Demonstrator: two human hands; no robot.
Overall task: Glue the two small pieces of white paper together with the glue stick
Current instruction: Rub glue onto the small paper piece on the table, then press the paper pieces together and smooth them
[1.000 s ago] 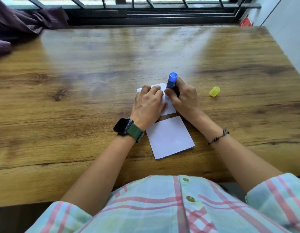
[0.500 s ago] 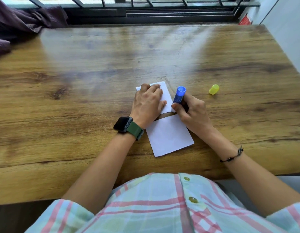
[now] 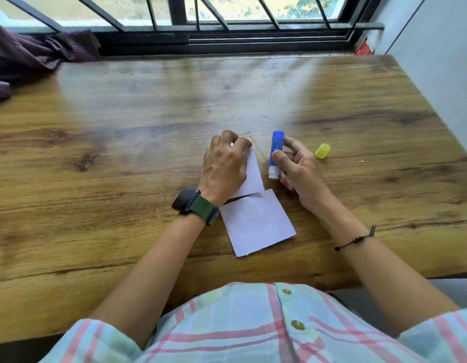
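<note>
Blue glue stick label unreadable; right hand grips it.

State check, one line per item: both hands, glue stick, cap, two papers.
left hand: gripping the far paper's far end
right hand: gripping glue stick
glue stick: uncapped, off the paper
yellow cap: loose on table
far paper: partly under left hand
near paper: flat, untouched

Glue stick right of far paper.
</note>
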